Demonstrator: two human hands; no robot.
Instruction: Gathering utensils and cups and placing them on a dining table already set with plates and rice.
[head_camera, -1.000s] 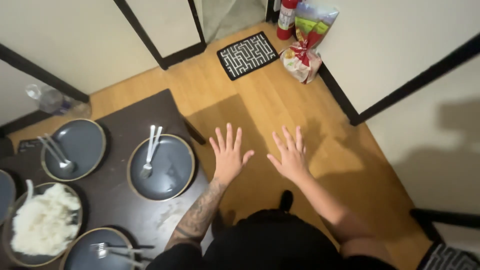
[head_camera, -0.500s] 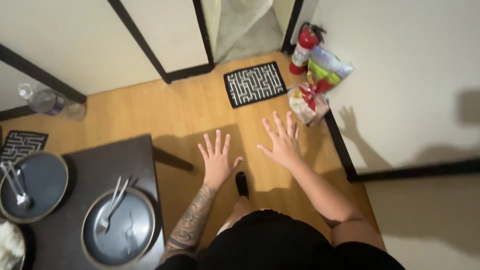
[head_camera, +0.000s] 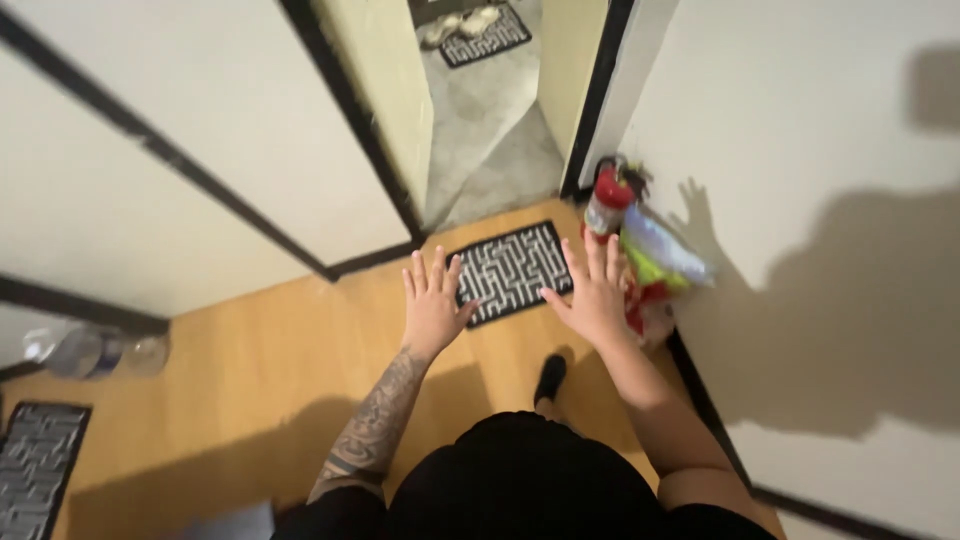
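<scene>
Black-and-white maze-patterned doormat (head_camera: 512, 272) lies flat on the honey-coloured wooden floor (head_camera: 250, 360), just before the open doorway, and my two bare hands hang in the air above it. My left hand (head_camera: 432, 305), on a tattooed forearm, has its fingers spread wide and straight, palm down, holding nothing; it overlaps the mat's left edge in my view. My right hand (head_camera: 596, 292) is likewise splayed and empty, over the mat's right edge and just in front of a red fire extinguisher (head_camera: 608, 200) and a crinkled, colourful plastic snack bag (head_camera: 662, 262) that stand against the white wall. Whether either hand touches anything below it I cannot tell. My black shoe (head_camera: 549, 378) rests on the floor near the mat. Far to the left, a clear plastic water bottle (head_camera: 95, 352) lies by the dark baseboard, with the corner of a second patterned mat (head_camera: 35, 470) beneath it.
</scene>
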